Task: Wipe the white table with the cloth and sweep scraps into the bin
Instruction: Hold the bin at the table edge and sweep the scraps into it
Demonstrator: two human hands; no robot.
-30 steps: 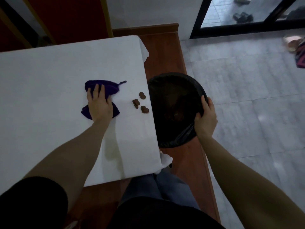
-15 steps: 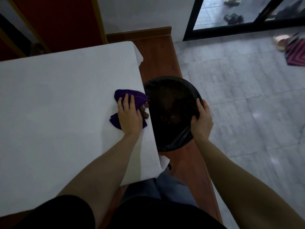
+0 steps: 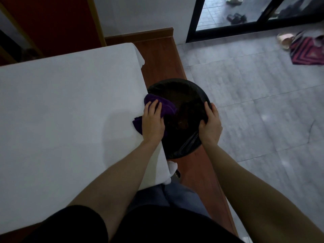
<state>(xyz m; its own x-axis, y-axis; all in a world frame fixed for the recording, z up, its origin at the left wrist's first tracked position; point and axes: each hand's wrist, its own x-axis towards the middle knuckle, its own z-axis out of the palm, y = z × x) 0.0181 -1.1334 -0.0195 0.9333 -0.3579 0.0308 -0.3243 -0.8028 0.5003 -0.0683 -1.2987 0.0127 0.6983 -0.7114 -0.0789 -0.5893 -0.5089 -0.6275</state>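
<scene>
The white table (image 3: 66, 106) fills the left of the view. My left hand (image 3: 152, 122) presses a purple cloth (image 3: 165, 106) at the table's right edge, and part of the cloth hangs over the black-lined bin (image 3: 185, 92). My right hand (image 3: 210, 124) grips the bin's right rim and holds it against the table edge. Dark brownish shapes show inside the bin (image 3: 182, 122). No brown scraps are visible on the table top.
The bin stands on a reddish wooden bench (image 3: 157, 57) running along the table's right side. Grey tiled floor (image 3: 254, 106) lies to the right, with a striped mat (image 3: 306, 53) and sandals near a glass door. My knees are below the table edge.
My left hand slid the cloth rightward across the table to its edge and partly over the bin. The brown scraps it pushed are gone from the table top. My right hand stayed on the rim.
</scene>
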